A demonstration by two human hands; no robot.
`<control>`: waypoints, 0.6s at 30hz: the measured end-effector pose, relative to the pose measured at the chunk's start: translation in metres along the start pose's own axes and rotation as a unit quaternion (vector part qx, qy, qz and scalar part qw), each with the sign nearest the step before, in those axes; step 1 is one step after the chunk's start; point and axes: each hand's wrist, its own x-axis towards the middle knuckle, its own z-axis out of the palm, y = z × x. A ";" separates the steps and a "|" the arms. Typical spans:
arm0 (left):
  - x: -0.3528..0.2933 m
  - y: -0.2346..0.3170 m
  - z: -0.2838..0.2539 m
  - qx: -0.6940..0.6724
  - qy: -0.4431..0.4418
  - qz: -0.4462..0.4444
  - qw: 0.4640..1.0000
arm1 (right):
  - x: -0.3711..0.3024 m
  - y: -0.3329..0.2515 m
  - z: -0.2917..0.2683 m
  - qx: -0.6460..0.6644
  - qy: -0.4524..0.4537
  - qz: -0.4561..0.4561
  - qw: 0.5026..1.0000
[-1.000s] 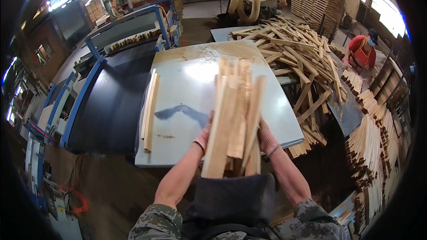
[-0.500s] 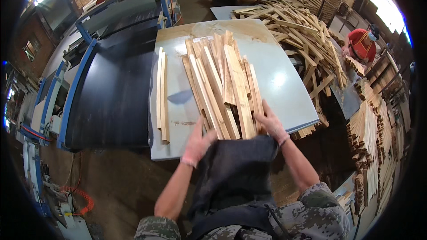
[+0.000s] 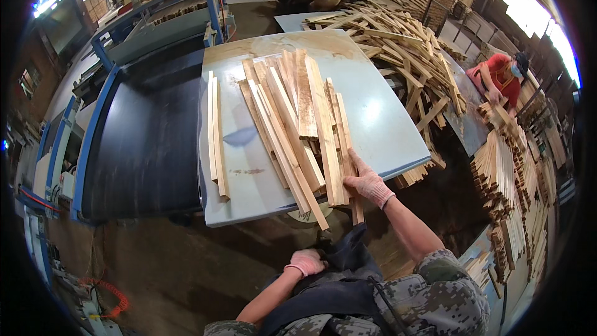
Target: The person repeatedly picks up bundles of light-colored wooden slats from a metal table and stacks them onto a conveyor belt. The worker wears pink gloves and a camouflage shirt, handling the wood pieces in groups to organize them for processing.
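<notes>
A loose pile of pale wooden strips lies lengthwise on a grey-white tabletop, several near ends jutting past its front edge. My right hand, in a pinkish work glove, grips a strip at the pile's right side near the front edge, thumb across the wood and fingers along it. Lower down, my left hand, also gloved, is closed at the edge of my dark apron, whose cloth is bunched up under the strip ends. Two narrow strips lie apart at the table's left.
A black conveyor belt with a blue frame adjoins the table's left side. Beyond the right far corner is a big heap of strips. A person in red handles wood beside stacked strips at right.
My left hand has left the pile and dropped to the apron. My right hand stays on the pile's right side. Several strips now stick out nearer me, and the view has shifted slightly.
</notes>
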 end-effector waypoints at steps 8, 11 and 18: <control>-0.087 -0.011 -0.099 -0.406 0.526 0.003 0.747 | 0.036 0.002 0.008 -0.065 0.054 0.002 0.996; -0.060 0.015 -0.155 -0.224 0.600 0.031 0.767 | 0.076 0.000 0.003 -0.063 0.073 0.018 0.995; -0.037 0.043 -0.215 -0.178 0.446 -0.059 0.875 | 0.115 0.000 -0.021 -0.063 0.024 -0.033 0.997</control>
